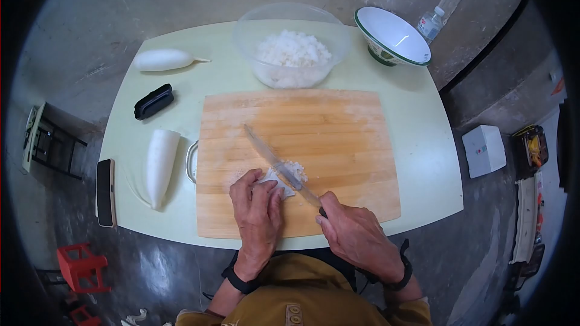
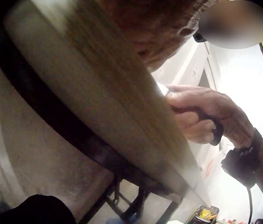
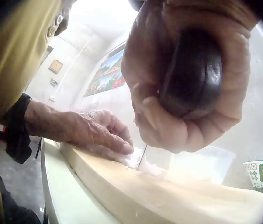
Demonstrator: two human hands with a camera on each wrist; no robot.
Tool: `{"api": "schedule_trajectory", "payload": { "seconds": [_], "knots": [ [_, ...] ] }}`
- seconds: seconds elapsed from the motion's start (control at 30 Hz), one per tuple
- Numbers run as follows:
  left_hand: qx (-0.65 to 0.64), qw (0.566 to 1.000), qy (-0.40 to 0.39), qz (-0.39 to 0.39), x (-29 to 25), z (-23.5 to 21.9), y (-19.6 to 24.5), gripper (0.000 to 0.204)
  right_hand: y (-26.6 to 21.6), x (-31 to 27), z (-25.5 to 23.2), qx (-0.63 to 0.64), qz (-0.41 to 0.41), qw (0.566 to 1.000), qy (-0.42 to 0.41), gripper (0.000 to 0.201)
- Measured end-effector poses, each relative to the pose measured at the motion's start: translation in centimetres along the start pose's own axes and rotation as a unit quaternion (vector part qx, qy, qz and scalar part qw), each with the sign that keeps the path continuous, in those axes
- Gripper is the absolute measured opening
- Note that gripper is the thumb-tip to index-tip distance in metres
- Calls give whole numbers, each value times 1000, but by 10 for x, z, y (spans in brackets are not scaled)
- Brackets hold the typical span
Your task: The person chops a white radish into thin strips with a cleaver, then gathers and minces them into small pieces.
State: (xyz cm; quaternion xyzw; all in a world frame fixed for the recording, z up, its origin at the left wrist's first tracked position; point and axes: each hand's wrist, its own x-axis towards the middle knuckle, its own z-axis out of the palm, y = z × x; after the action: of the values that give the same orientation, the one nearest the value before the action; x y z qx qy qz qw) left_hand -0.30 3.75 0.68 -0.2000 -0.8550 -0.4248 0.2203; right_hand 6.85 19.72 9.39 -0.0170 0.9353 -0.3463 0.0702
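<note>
My right hand [image 1: 357, 235] grips the dark handle of a knife [image 1: 266, 151], whose blade slants up and left over the cutting board [image 1: 338, 127]. In the right wrist view the curled fingers of that hand wrap the black handle [image 3: 192, 74]. My left hand [image 1: 257, 220] holds white radish slices [image 1: 283, 189] down on the board, fingertips bent beside the blade. Small chopped white pieces [image 1: 297, 171] lie on the blade's far side. In the left wrist view the board's edge partly hides the right hand [image 2: 211, 112].
Behind the board stand a clear bowl of chopped white pieces [image 1: 293, 51] and a green-rimmed bowl [image 1: 396, 36]. At left lie a whole radish [image 1: 163, 60], a black object [image 1: 153, 102], a cut radish [image 1: 161, 166] and a phone [image 1: 105, 193]. A bottle [image 1: 431, 24] stands at upper right.
</note>
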Motion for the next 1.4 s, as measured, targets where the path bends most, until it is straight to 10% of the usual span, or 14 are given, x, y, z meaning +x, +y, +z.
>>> {"api": "schedule_trajectory", "payload": {
  "seconds": [1.23, 1.4],
  "knots": [
    [11, 999, -52, -1, 2, -1, -3, 21, 3, 15, -7, -21, 6, 996, -91, 16],
    [11, 999, -42, 5, 1, -2, -2, 22, 7, 16, 9, -3, -27, 1000, 9, 16]
  ]
}}
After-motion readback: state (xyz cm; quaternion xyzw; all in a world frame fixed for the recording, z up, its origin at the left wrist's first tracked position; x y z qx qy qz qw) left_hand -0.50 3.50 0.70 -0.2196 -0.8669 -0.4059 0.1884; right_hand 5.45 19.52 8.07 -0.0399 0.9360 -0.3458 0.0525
